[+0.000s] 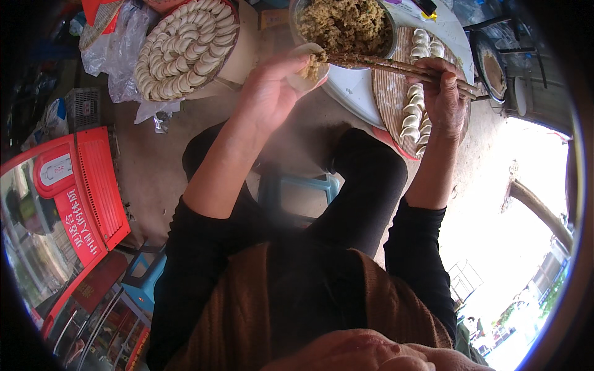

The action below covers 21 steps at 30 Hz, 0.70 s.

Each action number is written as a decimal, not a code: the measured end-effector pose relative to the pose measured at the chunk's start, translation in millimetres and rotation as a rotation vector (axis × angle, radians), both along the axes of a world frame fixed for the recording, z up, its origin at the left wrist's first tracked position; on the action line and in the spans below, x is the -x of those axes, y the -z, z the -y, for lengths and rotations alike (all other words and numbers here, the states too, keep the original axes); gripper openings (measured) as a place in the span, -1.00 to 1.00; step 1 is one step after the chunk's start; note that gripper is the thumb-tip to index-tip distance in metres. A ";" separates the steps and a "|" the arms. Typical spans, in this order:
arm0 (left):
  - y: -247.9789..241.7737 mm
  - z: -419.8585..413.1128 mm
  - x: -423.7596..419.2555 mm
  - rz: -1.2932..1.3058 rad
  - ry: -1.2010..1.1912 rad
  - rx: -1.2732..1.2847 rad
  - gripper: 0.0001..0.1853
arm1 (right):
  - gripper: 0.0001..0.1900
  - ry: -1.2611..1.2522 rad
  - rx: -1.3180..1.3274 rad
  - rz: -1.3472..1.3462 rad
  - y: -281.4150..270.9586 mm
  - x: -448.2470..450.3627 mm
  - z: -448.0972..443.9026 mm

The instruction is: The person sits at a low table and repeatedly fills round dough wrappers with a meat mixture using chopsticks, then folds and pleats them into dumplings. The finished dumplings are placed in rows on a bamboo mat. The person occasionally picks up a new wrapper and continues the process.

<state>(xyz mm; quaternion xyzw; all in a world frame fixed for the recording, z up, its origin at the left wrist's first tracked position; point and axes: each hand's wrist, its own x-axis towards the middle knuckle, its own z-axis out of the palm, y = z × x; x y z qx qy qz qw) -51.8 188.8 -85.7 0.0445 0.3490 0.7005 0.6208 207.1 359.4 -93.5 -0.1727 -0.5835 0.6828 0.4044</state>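
Note:
My left hand [274, 88] holds a round dumpling wrapper [299, 81] with its thumb over the edge. A lump of minced filling [315, 67] sits on that wrapper. In my right hand [443, 92] is a pair of wooden chopsticks [399, 67], their coated tips touching the filling. Just beyond lies a metal bowl [393, 44] heaped with more filling [345, 23]. Below and around my right hand, folded dumplings [413, 111] lie in rows on a round ridged board [390, 97], partly hidden by the hand.
At the far left, a round tray [234, 46] is covered with many folded dumplings [185, 51]. Plastic bags [125, 60] hang beside it. A red-framed cooler [102, 185] stands to my left, near a blue stool [144, 278]. Another blue stool [332, 185] shows between my legs.

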 end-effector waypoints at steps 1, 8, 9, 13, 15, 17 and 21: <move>0.8 -0.1 0.1 -0.022 -0.005 0.011 -0.63 | -0.40 -0.005 -0.022 0.006 1.2 -0.7 -0.8; 7.9 -3.0 2.7 -0.007 -0.028 -0.020 -0.64 | -0.43 -0.005 -0.116 0.062 -12.6 1.1 7.3; 5.7 -4.2 1.1 0.002 -0.047 -0.009 -0.62 | -0.45 -0.013 -0.131 0.068 -14.5 1.3 7.8; 3.7 -5.4 2.4 0.034 -0.026 0.016 -0.63 | -0.46 0.010 -0.065 0.010 -10.2 0.1 5.4; 4.0 -6.3 4.6 0.033 0.013 0.030 -0.62 | -0.45 0.025 -0.058 0.004 -6.6 -1.9 2.9; 2.7 -7.3 4.6 -0.014 0.022 0.045 -0.63 | -0.46 0.015 -0.078 -0.002 -2.7 -3.7 1.1; 3.9 -7.0 5.1 -0.053 0.051 0.052 -0.63 | -0.46 -0.015 -0.102 -0.051 2.4 -3.1 -0.8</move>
